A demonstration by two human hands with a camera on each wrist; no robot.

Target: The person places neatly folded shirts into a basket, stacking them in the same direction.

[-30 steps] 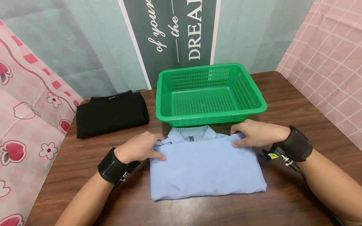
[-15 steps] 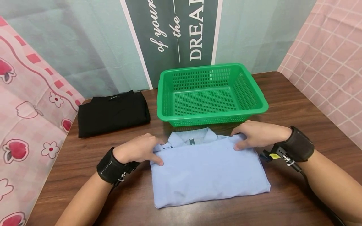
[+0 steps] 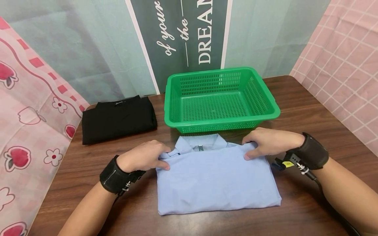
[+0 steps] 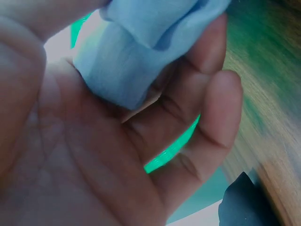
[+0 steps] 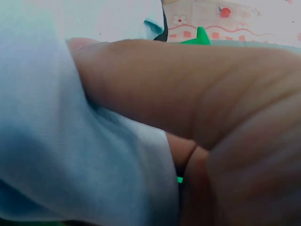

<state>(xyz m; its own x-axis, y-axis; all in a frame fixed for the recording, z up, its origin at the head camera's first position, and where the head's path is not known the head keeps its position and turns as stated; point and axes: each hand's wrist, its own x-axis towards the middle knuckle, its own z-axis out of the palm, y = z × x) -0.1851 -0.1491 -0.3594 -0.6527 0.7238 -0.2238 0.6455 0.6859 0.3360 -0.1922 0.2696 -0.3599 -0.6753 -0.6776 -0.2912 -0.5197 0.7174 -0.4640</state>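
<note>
A folded light blue collared shirt [image 3: 215, 180] lies at the front middle of the table, its collar toward the basket. My left hand [image 3: 144, 155] grips the shirt's upper left corner, thumb on top and fingers beneath. In the left wrist view, a bunched fold of the blue cloth [image 4: 127, 61] sits between thumb and fingers. At the upper right corner my right hand [image 3: 267, 142] pinches the shirt the same way. The right wrist view has the thumb [image 5: 141, 84] pressed on the cloth, with the fingertips partly hidden behind it.
Just behind the shirt stands a green plastic basket [image 3: 221, 123] with nothing in it. A folded black garment [image 3: 118, 119] lies at the back left of the wooden table [image 3: 313, 124]. Patterned cloths hang along the back and both sides.
Over the first half second the shirt's front edge shifted slightly toward me and to the right, then moved back a little. Both hands keep their hold on the upper corners.
</note>
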